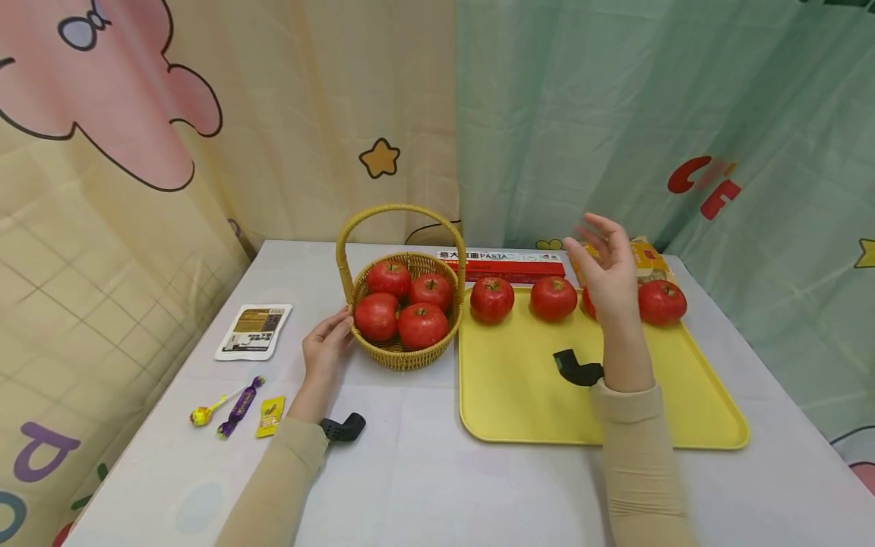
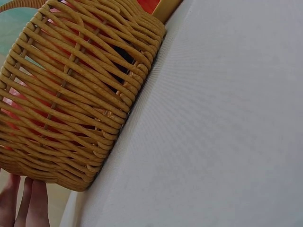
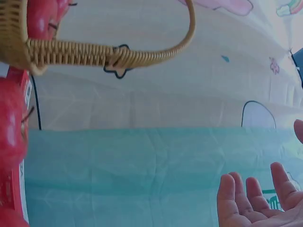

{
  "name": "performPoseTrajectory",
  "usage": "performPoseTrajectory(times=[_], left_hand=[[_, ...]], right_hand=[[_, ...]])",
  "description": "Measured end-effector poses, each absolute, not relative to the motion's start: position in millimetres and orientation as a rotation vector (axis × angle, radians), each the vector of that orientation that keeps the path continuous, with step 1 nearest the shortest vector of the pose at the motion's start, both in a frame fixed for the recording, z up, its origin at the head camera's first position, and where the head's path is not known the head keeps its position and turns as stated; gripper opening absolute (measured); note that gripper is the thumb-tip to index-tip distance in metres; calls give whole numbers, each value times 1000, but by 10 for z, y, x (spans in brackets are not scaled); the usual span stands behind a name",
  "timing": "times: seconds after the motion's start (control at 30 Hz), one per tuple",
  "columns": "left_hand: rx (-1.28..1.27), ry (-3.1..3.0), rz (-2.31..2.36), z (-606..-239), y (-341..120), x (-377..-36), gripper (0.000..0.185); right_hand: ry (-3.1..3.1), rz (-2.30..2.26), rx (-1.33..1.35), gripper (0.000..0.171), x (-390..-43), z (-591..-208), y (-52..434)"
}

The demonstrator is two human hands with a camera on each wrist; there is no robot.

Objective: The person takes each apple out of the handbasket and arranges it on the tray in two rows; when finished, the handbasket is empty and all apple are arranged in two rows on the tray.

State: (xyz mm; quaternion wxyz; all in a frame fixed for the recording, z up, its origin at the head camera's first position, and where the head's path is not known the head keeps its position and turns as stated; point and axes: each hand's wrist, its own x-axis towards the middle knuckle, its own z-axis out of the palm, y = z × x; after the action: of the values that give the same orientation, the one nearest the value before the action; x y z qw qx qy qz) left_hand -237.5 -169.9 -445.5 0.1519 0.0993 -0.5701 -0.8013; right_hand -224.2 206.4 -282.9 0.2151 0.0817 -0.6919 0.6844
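My left hand (image 1: 325, 348) rests against the left side of a wicker basket (image 1: 403, 359) with a tall arched handle. In the left wrist view its fingers (image 2: 38, 203) look straight, their tips meeting the weave. Several red apples (image 1: 424, 327) sit inside the basket. Raised over the back part of a yellow tray (image 1: 526, 395), my right hand (image 1: 611, 281) holds nothing, and its fingers are loosely spread in the right wrist view. Along the tray's back edge stands a row of apples, among them one apple (image 1: 553, 298) left of my right hand and one partly hidden behind it.
Behind the tray lie a red pasta box (image 1: 506, 267) and a yellow-orange package (image 1: 649, 258). At the left are a flat white packet (image 1: 254, 332), a lollipop (image 1: 203, 415), a purple wrapped candy (image 1: 241, 408) and a small yellow packet (image 1: 270, 416). A printed curtain (image 1: 383, 91) hangs behind the table.
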Motion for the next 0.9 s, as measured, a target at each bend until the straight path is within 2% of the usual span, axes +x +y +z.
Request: performPoseTrajectory(times=[0.13, 0.37, 0.5, 0.9], left_hand=[[279, -1615, -2293, -4455, -1700, -2372, 17], [267, -1604, -2300, -4459, -1704, -2378, 30], [271, -1606, -2304, -4447, -1696, -2378, 31], [270, -1582, -2301, -4433, -1676, -2362, 12]], right_hand=[[-1959, 1910, 392, 42, -2257, -2897, 1747], [-2221, 1903, 658, 38, -2318, -3137, 1297], [-2349, 1822, 784, 39, -2389, -3338, 1102], [-2492, 1594, 832, 46, -2562, -3761, 845]])
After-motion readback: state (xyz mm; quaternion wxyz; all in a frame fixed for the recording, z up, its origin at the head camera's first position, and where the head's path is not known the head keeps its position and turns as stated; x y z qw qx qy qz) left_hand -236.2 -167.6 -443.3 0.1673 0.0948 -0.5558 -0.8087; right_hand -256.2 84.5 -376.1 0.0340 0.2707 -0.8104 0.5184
